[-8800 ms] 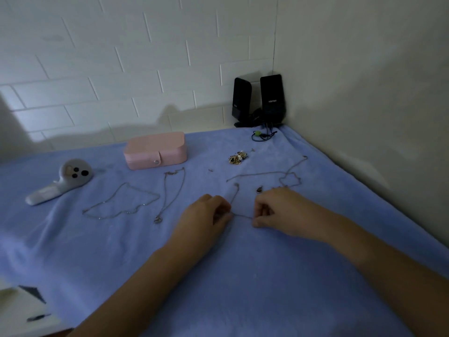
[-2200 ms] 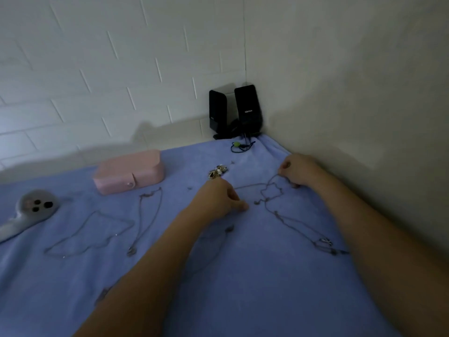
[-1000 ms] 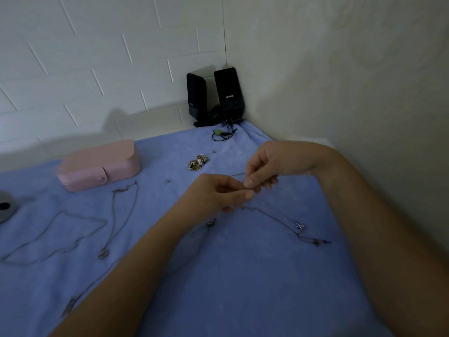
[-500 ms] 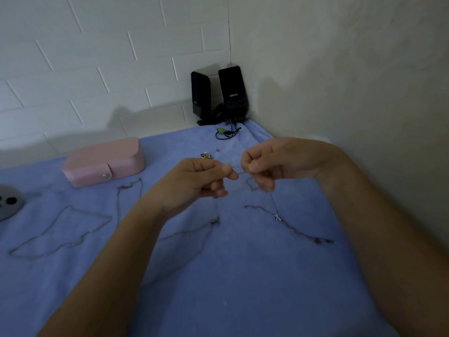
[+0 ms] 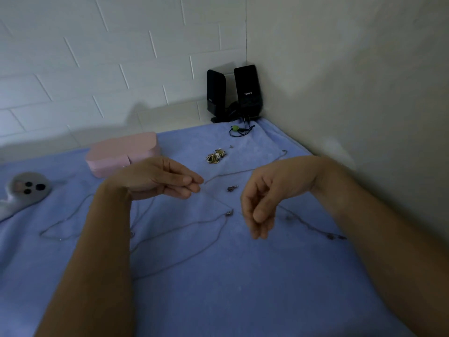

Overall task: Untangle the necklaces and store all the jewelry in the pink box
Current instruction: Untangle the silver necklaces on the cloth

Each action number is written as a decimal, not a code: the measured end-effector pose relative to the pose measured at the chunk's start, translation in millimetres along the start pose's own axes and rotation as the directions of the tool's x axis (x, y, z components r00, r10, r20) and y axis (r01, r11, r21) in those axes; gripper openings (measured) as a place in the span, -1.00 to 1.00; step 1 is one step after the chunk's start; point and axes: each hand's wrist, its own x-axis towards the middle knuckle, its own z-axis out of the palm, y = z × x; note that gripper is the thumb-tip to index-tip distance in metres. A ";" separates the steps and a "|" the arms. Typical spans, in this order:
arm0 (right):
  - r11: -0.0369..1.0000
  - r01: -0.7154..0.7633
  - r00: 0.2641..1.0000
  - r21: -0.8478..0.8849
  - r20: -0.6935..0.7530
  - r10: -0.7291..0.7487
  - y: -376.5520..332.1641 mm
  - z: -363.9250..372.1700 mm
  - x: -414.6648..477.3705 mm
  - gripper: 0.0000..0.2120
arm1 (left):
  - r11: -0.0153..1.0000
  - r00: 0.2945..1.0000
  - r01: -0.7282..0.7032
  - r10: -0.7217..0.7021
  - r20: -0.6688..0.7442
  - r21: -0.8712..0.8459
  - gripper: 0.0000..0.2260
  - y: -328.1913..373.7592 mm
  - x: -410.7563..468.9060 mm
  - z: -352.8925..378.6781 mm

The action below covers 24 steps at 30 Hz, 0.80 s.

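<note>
necklace chain (image 5: 215, 201) pinched in left fingers (image 5: 192, 181); right fingers (image 5: 259, 228) curl beside it, grip unclear.

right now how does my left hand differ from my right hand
The left hand reaches sideways, fingertips pinching a thin chain; the right hand droops, fingers loosely curled downward. The left hand is in front of the pink box; the right hand is nearer the side wall. Whether the right grips anything is too blurred to tell. Both hover above the blue cloth.

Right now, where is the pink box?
Head view: the pink box sits left of centre on the blue cloth, just behind the left hand.
</note>
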 end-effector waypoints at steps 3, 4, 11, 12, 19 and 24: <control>0.996 -0.032 0.994 -0.088 -0.104 0.023 -2.6 -0.9 1.5 -0.78 | 0.996 0.996 -0.077 0.078 0.030 -0.045 -0.50 1.6 -9.7 -6.0; 0.993 -0.067 0.979 -0.098 -0.200 0.046 -2.4 -3.3 0.3 -0.80 | 0.994 0.995 -0.100 0.101 0.023 -0.048 -0.51 2.7 -12.1 -6.7; 0.781 -0.553 0.734 -0.290 -0.613 0.292 16.8 -12.1 1.2 -0.85 | 0.864 0.847 -0.487 0.431 -0.309 -0.129 -0.66 8.7 -21.9 -14.1; 0.771 -0.567 0.725 -0.291 -0.620 0.300 16.8 -11.1 3.3 -0.86 | 0.797 0.801 -0.574 0.500 -0.329 -0.188 -0.72 9.5 -24.7 -16.5; 0.865 -0.452 0.767 -0.220 -0.590 0.251 18.6 -14.8 5.8 -0.96 | 0.617 0.756 -0.635 0.372 -0.539 -0.464 -0.53 11.1 -33.4 -22.4; 0.956 0.187 0.782 0.228 -0.623 -0.004 11.3 -12.9 0.9 -0.93 | 0.690 0.778 -0.592 0.355 -0.518 -0.416 -0.53 11.7 -29.0 -19.6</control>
